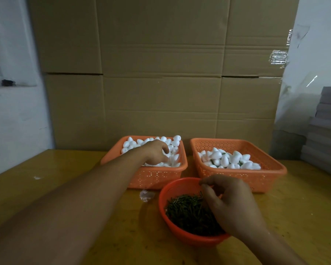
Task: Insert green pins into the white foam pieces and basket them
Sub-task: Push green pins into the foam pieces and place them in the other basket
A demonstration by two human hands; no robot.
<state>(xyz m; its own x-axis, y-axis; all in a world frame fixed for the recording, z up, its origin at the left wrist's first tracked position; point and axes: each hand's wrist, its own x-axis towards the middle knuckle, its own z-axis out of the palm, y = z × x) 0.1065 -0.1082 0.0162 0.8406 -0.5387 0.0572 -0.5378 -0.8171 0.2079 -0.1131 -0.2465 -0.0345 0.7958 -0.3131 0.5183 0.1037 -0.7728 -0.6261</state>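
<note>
Foam pieces [153, 143], likely light and easily dented, fill the basket [182, 169] at 12 o'clock where the left hand [156, 152] curls among them, while the right hand [231, 205] pinches over thin, stiff green pins [187, 213] in the bowl [164, 209] at 6 o'clock, whether holding one I cannot tell.

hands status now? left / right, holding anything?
Left hand: in the left basket, fingers curled among the foam pieces; grip cannot be told.
Right hand: over the pin bowl, fingertips pinched; pin not discernible.

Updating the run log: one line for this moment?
left hand in left orange basket of white foam pieces | right hand over green pins
</note>
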